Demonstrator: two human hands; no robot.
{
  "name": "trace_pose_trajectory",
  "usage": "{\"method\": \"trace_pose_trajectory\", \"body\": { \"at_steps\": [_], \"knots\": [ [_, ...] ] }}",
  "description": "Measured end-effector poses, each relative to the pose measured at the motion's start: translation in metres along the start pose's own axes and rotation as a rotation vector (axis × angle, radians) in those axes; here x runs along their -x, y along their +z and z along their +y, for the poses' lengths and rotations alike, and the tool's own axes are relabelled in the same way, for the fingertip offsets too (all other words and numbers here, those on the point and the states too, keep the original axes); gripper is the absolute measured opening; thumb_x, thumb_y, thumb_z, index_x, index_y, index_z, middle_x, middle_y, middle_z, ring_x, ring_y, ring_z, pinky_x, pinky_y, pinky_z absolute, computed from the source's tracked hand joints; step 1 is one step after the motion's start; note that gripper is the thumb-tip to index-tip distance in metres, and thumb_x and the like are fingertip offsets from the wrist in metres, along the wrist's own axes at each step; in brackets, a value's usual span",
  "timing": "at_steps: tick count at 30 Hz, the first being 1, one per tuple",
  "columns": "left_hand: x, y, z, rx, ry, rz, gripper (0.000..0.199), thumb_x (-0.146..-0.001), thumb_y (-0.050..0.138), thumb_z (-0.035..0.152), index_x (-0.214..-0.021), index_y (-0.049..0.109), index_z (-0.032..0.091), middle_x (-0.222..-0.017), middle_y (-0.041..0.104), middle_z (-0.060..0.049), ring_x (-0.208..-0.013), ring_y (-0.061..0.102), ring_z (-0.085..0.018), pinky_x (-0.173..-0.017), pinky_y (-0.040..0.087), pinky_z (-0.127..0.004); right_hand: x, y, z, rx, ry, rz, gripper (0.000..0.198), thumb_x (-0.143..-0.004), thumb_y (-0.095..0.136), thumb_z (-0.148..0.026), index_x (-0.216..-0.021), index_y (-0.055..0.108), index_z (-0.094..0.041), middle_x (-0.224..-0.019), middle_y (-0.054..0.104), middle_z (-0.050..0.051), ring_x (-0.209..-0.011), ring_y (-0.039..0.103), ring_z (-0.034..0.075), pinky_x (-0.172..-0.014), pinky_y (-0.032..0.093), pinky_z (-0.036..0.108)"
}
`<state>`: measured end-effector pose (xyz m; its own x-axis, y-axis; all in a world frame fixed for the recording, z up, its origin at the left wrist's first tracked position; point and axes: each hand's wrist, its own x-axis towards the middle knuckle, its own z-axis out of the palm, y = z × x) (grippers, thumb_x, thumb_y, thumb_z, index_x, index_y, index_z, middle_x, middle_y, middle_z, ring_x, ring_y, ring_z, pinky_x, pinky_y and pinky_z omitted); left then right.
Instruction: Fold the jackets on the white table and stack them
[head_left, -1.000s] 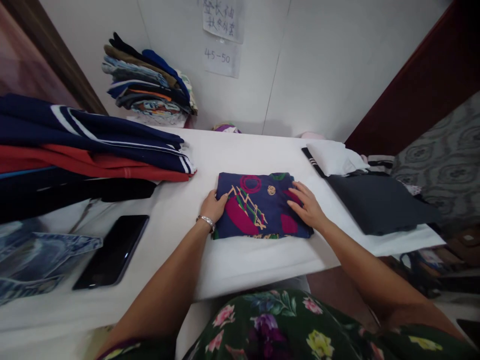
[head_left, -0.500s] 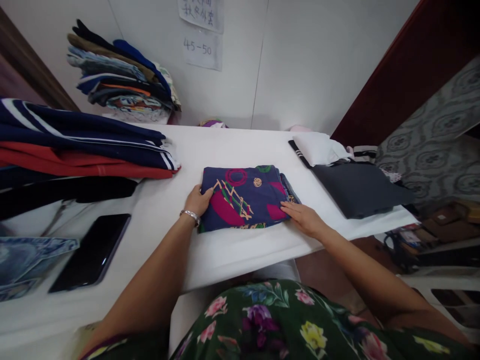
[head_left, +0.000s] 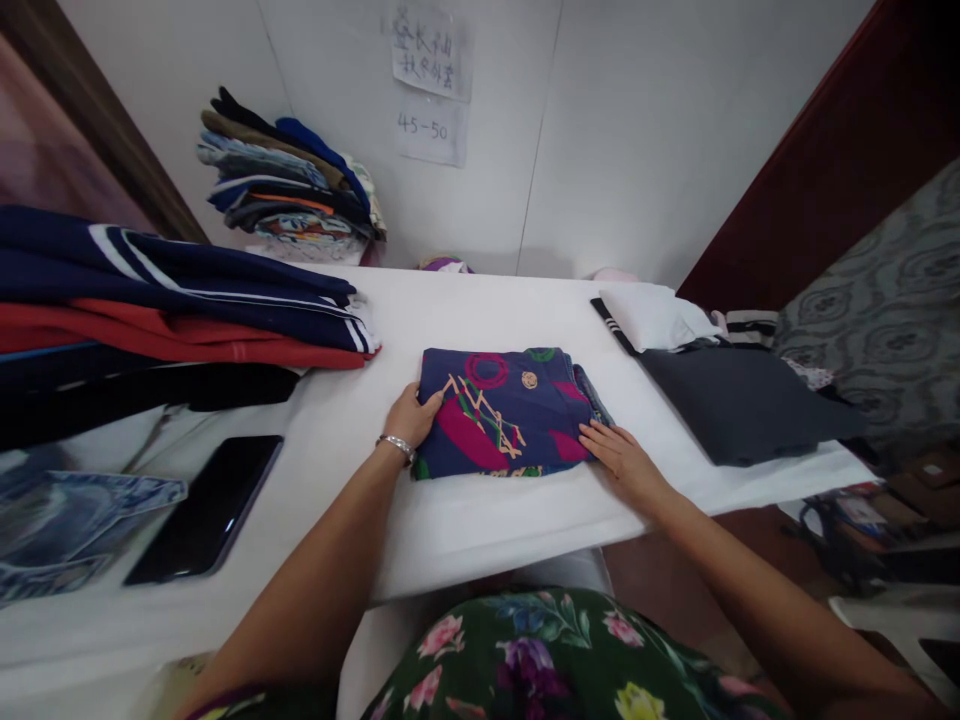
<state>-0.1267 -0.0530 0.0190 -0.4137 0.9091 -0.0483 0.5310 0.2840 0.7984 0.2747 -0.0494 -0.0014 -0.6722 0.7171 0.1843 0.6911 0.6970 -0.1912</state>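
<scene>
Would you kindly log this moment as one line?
left hand: at left edge of patterned cloth | right hand: at its near right corner | patterned cloth: folded, on table | phone: left of left hand

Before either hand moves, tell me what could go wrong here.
The folded cloth has uneven layers near the right hand, so they might slip apart if lifted. The bracelet sits close to the cloth and could snag it. The phone lies beside the left forearm, which might nudge it.
</scene>
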Motion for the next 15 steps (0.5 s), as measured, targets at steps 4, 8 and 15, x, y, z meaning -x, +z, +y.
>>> {"method": "trace_pose_trajectory", "body": {
  "at_steps": [4,8,15],
  "knots": [
    [0.0,-0.001,0.0,-0.007,-0.003,-0.002,0.043,-0.087,0.056,0.045,-0.119,0.061,0.016,-0.111,0.073,-0.012,-0.097,0.068,-0.024,-0.082,0.052,-0.032,-0.011,-0.017,-0.028,0.035,-0.056,0.09,0.064,-0.078,0.046,-0.006,-0.139,0.056,-0.024,-0.15,0.048,0.009,-0.145,0.035,0.028,-0.117,0.023,0.061],
    [0.001,-0.004,0.002,-0.041,-0.007,-0.005,0.043,-0.088,0.055,0.044,-0.119,0.061,0.015,-0.112,0.073,-0.012,-0.098,0.068,-0.025,-0.085,0.051,-0.033,-0.052,-0.025,-0.077,-0.007,-0.161,0.18,0.054,-0.093,0.046,-0.026,-0.147,0.045,-0.019,-0.158,0.035,0.012,-0.15,0.023,0.027,-0.119,0.022,0.057],
    [0.0,-0.003,-0.001,-0.02,0.022,0.0,0.042,-0.088,0.056,0.042,-0.118,0.061,0.014,-0.112,0.073,-0.013,-0.098,0.069,-0.024,-0.085,0.051,-0.032,-0.1,0.004,-0.09,-0.001,-0.034,-0.069,0.065,-0.097,0.046,-0.052,-0.151,0.039,-0.017,-0.159,0.032,0.014,-0.149,0.024,0.029,-0.12,0.022,0.056]
  ]
}}
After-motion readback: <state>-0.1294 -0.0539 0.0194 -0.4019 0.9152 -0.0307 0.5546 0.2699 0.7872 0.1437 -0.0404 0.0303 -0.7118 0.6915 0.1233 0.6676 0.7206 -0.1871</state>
